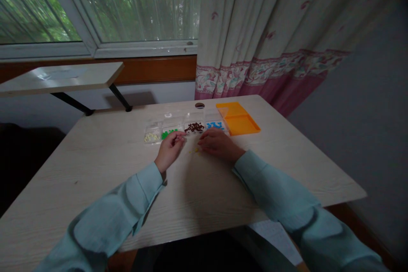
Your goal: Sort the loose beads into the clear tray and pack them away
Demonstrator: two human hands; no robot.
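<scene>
My left hand (171,148) is closed in a pinch in front of the clear plastic boxes; whatever its fingertips hold is too small to make out. To its right, my right hand (218,144) curls its fingers low over the table, its grip hidden. A small yellow piece (196,150) shows by the right fingertips; I cannot tell whether they touch it. Just beyond the hands, lidded clear boxes stand in a row, with pale yellow pieces (151,137), green pieces (168,133), dark brown pieces (194,127) and blue pieces (215,125).
An orange tray (239,120) lies at the right end of the box row. Behind the boxes is a round hole (199,105) in the wooden table (111,157). A raised shelf (73,77) on black legs stands at the back left. Curtains (248,29) hang behind.
</scene>
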